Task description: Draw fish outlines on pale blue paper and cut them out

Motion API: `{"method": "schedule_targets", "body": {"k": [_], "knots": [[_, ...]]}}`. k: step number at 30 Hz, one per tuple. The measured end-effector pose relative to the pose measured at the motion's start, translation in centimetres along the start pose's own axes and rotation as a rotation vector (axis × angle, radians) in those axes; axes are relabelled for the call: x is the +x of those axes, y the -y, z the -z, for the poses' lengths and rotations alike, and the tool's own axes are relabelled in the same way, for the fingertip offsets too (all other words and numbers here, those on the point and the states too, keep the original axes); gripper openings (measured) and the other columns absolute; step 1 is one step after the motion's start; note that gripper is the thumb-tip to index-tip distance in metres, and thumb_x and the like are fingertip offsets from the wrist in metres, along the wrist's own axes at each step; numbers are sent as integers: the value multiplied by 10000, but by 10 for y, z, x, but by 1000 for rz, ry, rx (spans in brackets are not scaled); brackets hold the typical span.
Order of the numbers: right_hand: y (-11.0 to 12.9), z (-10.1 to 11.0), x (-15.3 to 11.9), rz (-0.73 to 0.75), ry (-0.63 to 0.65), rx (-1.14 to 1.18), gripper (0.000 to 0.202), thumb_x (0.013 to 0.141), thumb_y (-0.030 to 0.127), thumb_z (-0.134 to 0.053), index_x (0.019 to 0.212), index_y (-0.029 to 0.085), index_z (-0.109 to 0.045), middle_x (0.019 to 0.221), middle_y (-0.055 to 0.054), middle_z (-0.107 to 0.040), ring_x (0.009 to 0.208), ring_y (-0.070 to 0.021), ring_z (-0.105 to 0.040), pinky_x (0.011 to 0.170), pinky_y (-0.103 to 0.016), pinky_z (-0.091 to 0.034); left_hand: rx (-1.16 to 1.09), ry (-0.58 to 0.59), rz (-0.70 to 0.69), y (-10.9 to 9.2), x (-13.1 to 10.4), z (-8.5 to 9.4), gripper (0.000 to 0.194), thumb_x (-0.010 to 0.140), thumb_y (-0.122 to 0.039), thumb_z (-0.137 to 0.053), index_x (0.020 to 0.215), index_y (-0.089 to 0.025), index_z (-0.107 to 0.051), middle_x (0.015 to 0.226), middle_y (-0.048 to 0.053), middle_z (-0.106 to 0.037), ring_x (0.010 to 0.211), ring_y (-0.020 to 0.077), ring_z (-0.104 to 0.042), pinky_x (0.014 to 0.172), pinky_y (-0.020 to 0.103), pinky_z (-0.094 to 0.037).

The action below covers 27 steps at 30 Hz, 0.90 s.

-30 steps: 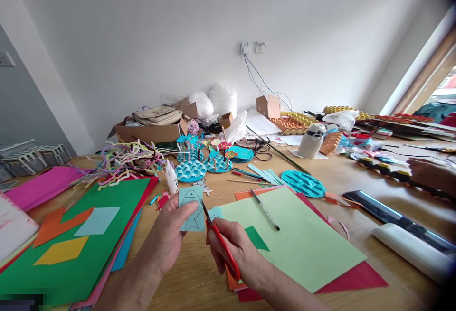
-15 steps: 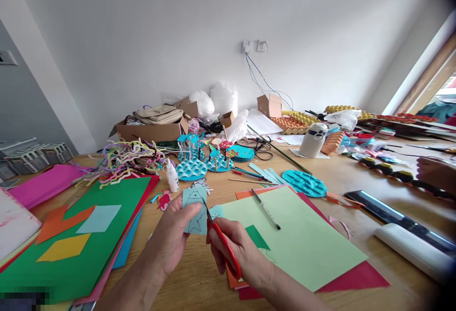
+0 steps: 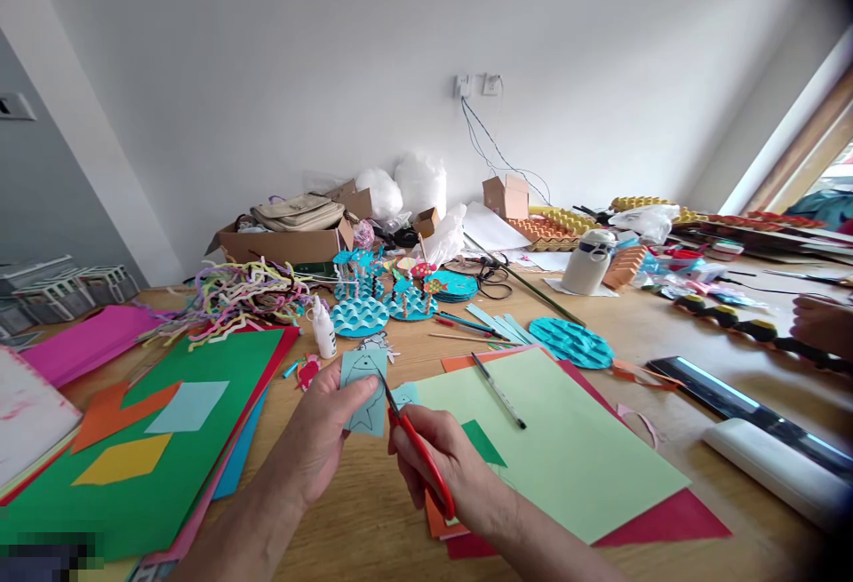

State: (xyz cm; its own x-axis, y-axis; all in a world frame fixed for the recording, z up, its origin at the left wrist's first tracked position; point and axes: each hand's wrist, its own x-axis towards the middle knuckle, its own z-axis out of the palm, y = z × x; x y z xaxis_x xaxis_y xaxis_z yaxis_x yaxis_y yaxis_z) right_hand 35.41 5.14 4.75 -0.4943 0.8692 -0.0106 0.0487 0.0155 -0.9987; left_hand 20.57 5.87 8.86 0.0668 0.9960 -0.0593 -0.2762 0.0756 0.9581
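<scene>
Between thumb and fingers, my left hand [image 3: 326, 422] pinches a light blue piece of paper [image 3: 366, 413] upright over the table. A fish outline is drawn on it in dark line. Red-handled scissors [image 3: 426, 462] are in my right hand [image 3: 446, 458], fingers through the loops. Their blades meet the paper's right edge near the upper part of the drawing. Behind the blades lies another light blue paper piece [image 3: 405, 394] with a drawing, partly hidden. Pale green paper [image 3: 566, 440] lies beside my right hand, bearing a pen [image 3: 499, 391] and a green scrap [image 3: 482, 442].
Coloured sheets [image 3: 219, 386] with paper scraps are stacked at left. Beyond my hands stand a white glue bottle [image 3: 323, 329] and blue fish models [image 3: 410, 298]. Pipe cleaners [image 3: 246, 293] lie in a heap. Another person's hand [image 3: 823, 326] shows at the right edge.
Hands, paper and scissors hold nearly the same pose, with the scissors still at the paper's right edge. The whole view has shifted very slightly.
</scene>
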Motion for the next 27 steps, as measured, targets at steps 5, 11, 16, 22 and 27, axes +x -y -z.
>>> {"method": "schedule_targets", "body": {"k": [5,11,16,22,27], "knots": [[1,0,0,21,8,-4,325,843,441,-469,661,173,-448,453,78,-398,384,-52,-406,383,-146,-331,52,2,0,-4,0,-3,237,586,-324,-707,732,-166,-608,609,-22,-583,555,103,-467,522,199,-371],[-2,0,1,18,0,-29,264,855,346,-444,655,173,-447,463,76,-400,382,-48,-406,369,-139,-322,96,-5,23,-10,-3,-3,245,559,-330,-710,642,-172,-542,545,-50,-487,516,86,-389,483,190,-333],[2,-1,1,-34,-13,-36,240,836,304,-454,634,176,-437,454,80,-387,368,-46,-399,357,-140,-319,111,8,15,-11,-2,-2,220,572,-315,-693,667,-168,-560,549,-53,-464,517,84,-368,478,186,-315],[4,0,0,-6,-16,-62,285,835,373,-472,628,178,-438,449,82,-368,374,-47,-370,364,-153,-302,119,24,-7,-9,0,0,215,581,-324,-686,668,-169,-565,561,-49,-466,534,92,-378,499,195,-321],[1,1,1,41,-31,-142,288,847,357,-447,622,177,-436,451,75,-355,412,-48,-334,391,-165,-258,111,7,-5,-10,-1,-1,213,568,-317,-698,644,-174,-560,552,-51,-463,526,93,-379,495,197,-314]]}}
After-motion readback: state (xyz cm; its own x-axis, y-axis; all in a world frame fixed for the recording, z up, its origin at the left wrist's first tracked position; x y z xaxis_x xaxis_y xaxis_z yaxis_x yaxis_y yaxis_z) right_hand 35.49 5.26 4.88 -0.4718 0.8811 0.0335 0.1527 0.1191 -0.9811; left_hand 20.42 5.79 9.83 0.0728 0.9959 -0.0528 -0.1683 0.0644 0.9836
